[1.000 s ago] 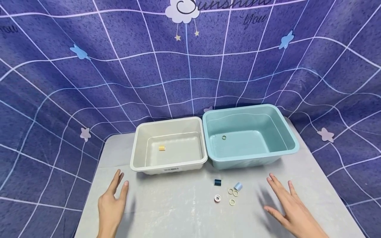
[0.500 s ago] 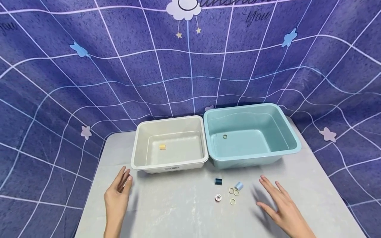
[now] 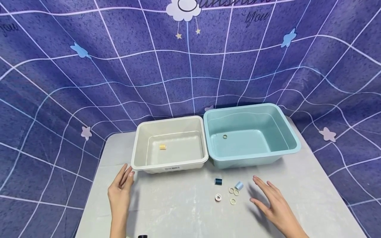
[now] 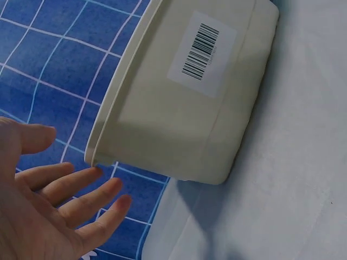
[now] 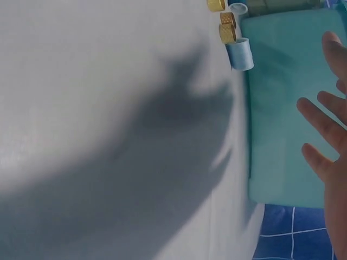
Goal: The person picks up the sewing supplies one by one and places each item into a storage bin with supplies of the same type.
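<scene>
Because our right hand [image 3: 274, 205] hangs wide and empty, with the light-blue thread spool [image 3: 239, 185] at its ten o'clock, a low sweep could roll it into the pale rings [image 5: 227, 33]; our left hand [image 3: 119, 189], relaxed and empty, might nudge the white bin [image 4: 162, 124] at two o'clock.

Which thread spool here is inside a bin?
The yellow spool, lying in the white bin; the dark blue spool, light blue spool and white-ended spool are all on the table.
</scene>
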`<action>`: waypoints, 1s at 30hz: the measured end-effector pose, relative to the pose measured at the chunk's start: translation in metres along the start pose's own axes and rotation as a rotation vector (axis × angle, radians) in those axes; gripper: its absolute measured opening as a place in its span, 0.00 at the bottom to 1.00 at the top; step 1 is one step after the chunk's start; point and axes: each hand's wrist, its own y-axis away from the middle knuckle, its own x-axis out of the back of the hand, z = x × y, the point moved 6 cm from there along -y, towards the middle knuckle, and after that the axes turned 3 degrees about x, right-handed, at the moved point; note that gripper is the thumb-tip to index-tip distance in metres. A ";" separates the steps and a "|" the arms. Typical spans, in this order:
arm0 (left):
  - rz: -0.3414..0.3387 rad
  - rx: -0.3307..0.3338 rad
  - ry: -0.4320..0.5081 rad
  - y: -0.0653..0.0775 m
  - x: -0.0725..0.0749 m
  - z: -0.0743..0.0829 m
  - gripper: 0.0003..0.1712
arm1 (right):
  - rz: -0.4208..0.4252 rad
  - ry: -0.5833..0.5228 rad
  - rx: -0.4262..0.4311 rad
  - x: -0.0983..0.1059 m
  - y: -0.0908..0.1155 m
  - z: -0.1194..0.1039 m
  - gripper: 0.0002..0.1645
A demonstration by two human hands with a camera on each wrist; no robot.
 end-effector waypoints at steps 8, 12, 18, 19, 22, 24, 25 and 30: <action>-0.012 0.042 -0.010 -0.006 -0.003 -0.003 0.28 | 0.002 -0.002 -0.017 -0.005 0.001 0.002 0.40; -0.020 0.048 -0.023 -0.009 -0.007 -0.003 0.28 | -0.002 -0.007 -0.022 -0.007 0.003 0.002 0.40; -0.026 0.061 -0.019 -0.012 -0.010 -0.004 0.29 | -0.001 -0.011 -0.022 -0.010 0.007 0.001 0.41; -0.026 0.065 -0.019 -0.013 -0.011 -0.004 0.29 | 0.000 -0.012 -0.021 -0.011 0.007 0.001 0.42; -0.028 0.074 -0.005 -0.014 -0.012 -0.005 0.29 | -0.002 -0.007 -0.020 -0.013 0.007 0.001 0.42; -0.031 0.076 0.003 -0.015 -0.013 -0.006 0.28 | -0.005 -0.002 -0.024 -0.015 0.007 0.002 0.43; -0.032 0.077 0.009 -0.016 -0.014 -0.006 0.28 | -0.008 0.001 -0.026 -0.015 0.006 0.002 0.43; -0.030 0.095 0.030 -0.018 -0.016 -0.007 0.28 | -0.014 0.015 -0.045 -0.018 0.008 0.005 0.48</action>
